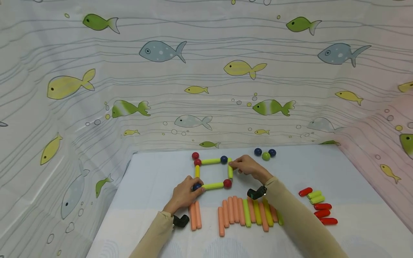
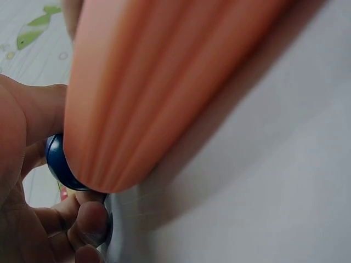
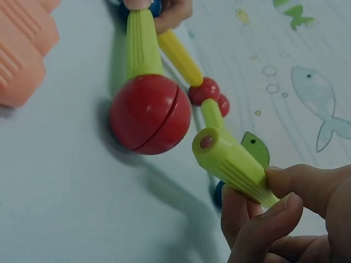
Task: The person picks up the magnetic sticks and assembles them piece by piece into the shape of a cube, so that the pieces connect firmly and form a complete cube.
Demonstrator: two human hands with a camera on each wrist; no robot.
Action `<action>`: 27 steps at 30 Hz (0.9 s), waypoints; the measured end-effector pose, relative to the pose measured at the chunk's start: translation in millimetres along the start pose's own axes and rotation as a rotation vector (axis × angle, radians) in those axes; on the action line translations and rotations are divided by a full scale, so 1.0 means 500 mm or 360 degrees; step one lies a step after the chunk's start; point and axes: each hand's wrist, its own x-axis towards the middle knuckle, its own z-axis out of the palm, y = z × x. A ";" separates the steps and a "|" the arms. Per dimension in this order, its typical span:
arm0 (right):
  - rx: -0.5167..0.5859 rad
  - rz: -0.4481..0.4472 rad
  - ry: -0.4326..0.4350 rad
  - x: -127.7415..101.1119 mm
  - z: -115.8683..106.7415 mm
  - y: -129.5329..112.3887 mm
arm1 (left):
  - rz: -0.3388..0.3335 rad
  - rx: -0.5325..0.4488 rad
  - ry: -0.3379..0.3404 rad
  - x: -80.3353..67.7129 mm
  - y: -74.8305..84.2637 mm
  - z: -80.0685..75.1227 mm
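A square frame of sticks and balls lies flat on the white table (image 1: 155,179). My left hand (image 1: 192,189) pinches the blue ball (image 1: 196,186) at its near left corner; the left wrist view shows that blue ball (image 2: 57,164) between my fingers (image 2: 82,219). My right hand (image 1: 236,166) pinches the green stick (image 1: 230,172) on the frame's right side. In the right wrist view that green stick (image 3: 233,167) has its free end just off the red ball (image 3: 149,114) at the near right corner. A blue ball (image 1: 224,159) sits at the far right corner.
Two blue balls and a green ball (image 1: 266,156) lie behind my right hand. A row of orange and green sticks (image 1: 245,213) lies near my right forearm, two orange sticks (image 1: 195,215) by my left wrist, red and green sticks (image 1: 317,206) at the right. Fish-patterned cloth surrounds the table.
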 end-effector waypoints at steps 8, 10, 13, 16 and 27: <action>-0.0020 0.0092 -0.0035 0.021 0.018 0.008 | -0.0011 -0.0017 0.0011 -0.001 0.005 -0.001; -0.0012 0.0112 -0.0033 0.023 0.023 0.007 | -0.0004 -0.0019 0.0011 -0.003 0.005 -0.001; -0.0017 0.0124 -0.0008 0.026 0.029 0.007 | 0.0007 -0.0014 0.0012 -0.004 0.005 0.000; -0.0019 0.0138 0.0021 0.026 0.034 0.007 | 0.0004 -0.0004 0.0012 -0.003 0.004 0.002; -0.0006 0.0142 0.0029 0.028 0.040 0.009 | -0.0015 -0.0017 0.0027 -0.003 0.004 0.002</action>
